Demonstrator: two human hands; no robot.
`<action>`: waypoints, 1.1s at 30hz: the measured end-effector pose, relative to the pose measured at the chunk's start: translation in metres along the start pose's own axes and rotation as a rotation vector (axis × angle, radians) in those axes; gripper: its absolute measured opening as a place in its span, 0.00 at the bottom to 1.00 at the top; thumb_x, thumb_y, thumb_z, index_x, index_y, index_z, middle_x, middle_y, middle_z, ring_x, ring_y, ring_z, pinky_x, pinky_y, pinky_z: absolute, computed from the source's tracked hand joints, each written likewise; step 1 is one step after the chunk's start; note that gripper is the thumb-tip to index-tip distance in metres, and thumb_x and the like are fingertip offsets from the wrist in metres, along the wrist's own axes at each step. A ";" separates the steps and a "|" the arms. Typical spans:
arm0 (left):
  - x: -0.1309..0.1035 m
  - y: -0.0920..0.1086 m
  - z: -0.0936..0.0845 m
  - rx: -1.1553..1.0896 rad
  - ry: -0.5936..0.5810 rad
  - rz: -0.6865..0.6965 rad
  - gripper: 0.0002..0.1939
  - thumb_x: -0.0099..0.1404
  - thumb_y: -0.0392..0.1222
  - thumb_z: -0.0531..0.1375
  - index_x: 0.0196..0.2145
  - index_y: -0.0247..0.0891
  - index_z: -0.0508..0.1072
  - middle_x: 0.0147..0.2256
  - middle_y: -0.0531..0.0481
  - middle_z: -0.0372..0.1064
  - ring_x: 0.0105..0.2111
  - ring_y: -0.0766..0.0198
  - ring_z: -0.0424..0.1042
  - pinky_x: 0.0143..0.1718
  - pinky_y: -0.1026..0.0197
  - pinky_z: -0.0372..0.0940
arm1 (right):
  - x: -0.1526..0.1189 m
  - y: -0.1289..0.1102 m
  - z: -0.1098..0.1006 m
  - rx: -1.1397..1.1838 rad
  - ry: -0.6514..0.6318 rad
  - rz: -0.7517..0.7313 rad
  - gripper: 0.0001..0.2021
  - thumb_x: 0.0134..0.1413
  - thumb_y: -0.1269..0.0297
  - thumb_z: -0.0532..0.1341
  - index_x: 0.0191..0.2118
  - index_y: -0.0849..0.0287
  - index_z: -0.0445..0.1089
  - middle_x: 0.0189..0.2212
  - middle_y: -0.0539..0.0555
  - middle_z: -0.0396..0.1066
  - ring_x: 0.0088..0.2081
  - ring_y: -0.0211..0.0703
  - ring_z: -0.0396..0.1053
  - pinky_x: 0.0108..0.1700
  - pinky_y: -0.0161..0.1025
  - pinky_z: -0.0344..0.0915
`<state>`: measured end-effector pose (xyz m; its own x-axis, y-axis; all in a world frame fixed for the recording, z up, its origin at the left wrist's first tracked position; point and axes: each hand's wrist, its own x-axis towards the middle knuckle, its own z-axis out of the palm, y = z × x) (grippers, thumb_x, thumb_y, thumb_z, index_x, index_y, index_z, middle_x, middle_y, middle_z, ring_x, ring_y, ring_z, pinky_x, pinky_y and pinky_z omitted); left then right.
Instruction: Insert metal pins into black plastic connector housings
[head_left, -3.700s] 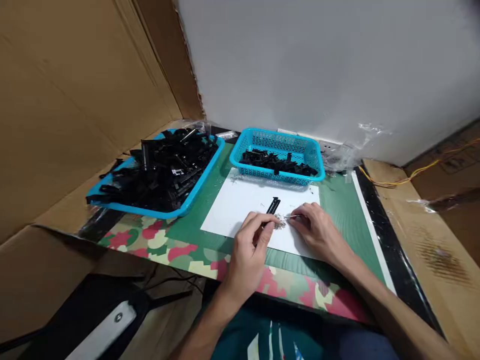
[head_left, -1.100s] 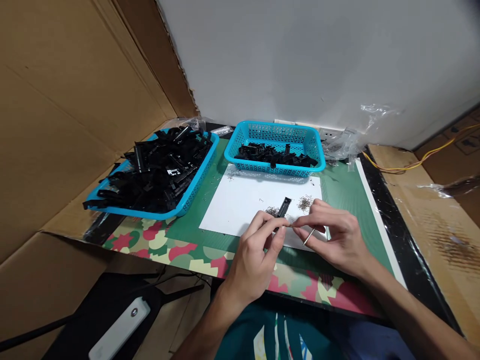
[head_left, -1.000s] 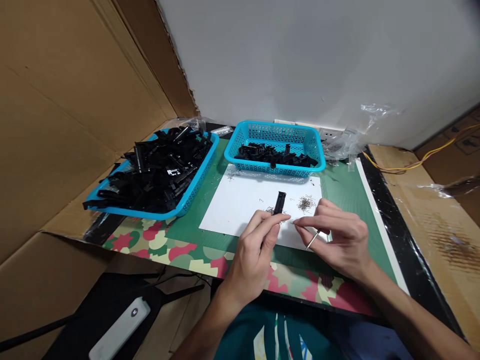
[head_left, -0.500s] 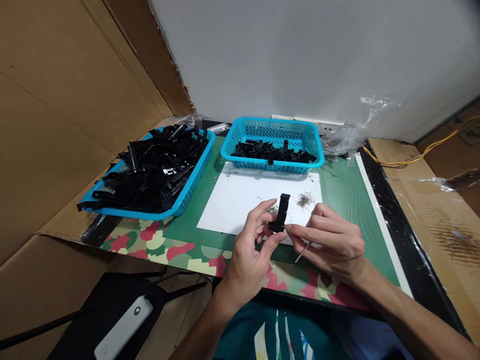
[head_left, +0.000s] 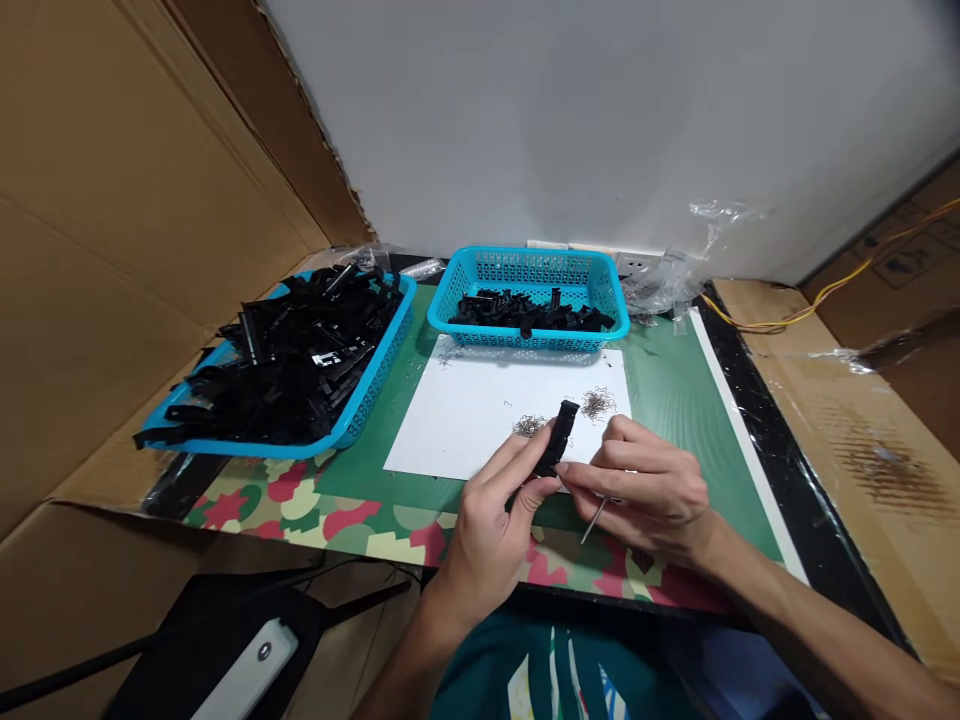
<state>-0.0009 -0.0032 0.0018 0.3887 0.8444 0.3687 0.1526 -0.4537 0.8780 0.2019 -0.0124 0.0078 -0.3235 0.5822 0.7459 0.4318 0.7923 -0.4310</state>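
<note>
- Landmark: white sheet (head_left: 450, 425).
- Black part (head_left: 561, 432): raised above the sheet's near edge, tilted, top end leaning right.
- Left hand (head_left: 491, 525): thumb and fingers closed around the part's lower end.
- Right hand (head_left: 656, 495): index fingertip at the part's lower end; thin metal rod (head_left: 593, 522) tucked in the same hand, slanting past the sheet's near edge. Whether the fingertips also pinch a small piece: cannot tell.
- Risk (judgement): a tiny wire piece could spring off or drop beyond the sheet if fingertip pressure slips on the tilted part.
- Risk (judgement): the tucked rod could catch on the part or fall if the right fingers loosen.
- Risk (judgement): a sleeveless wrist brushing the sheet could scatter or mix the left wire pile (head_left: 529, 427) and right wire pile (head_left: 598, 403), both loose on it.
- Large blue basket (head_left: 375, 385): left of the sheet; heaped with black pieces (head_left: 277, 380), some overhanging the rim.
- Small blue basket (head_left: 570, 338): at the sheet's far edge; shallow layer of black parts (head_left: 510, 310), blue floor showing behind.
</note>
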 end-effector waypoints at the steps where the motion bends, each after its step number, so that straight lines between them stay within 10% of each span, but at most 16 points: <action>1: 0.000 0.000 0.000 -0.004 -0.002 0.003 0.24 0.76 0.37 0.59 0.67 0.50 0.70 0.47 0.47 0.74 0.47 0.60 0.74 0.48 0.63 0.69 | 0.000 0.000 0.000 0.001 0.003 -0.004 0.14 0.63 0.75 0.65 0.51 0.57 0.78 0.24 0.50 0.71 0.26 0.42 0.60 0.30 0.43 0.60; 25: 0.003 0.005 0.001 0.157 -0.114 -0.136 0.18 0.79 0.46 0.56 0.63 0.46 0.72 0.53 0.44 0.70 0.49 0.57 0.71 0.51 0.58 0.67 | -0.002 0.013 -0.025 -0.183 -0.224 -0.033 0.13 0.67 0.82 0.57 0.46 0.64 0.77 0.28 0.54 0.66 0.33 0.44 0.56 0.35 0.41 0.58; 33: 0.005 0.000 0.004 0.290 0.017 -0.102 0.04 0.72 0.41 0.65 0.44 0.42 0.76 0.31 0.55 0.68 0.30 0.65 0.66 0.35 0.63 0.63 | 0.003 0.017 -0.028 -0.127 -0.302 0.142 0.10 0.69 0.75 0.58 0.49 0.61 0.74 0.33 0.55 0.68 0.37 0.47 0.62 0.37 0.41 0.63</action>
<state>0.0040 -0.0002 0.0020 0.3436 0.8931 0.2904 0.4440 -0.4270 0.7878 0.2320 -0.0020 0.0170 -0.4791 0.7276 0.4910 0.5854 0.6817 -0.4388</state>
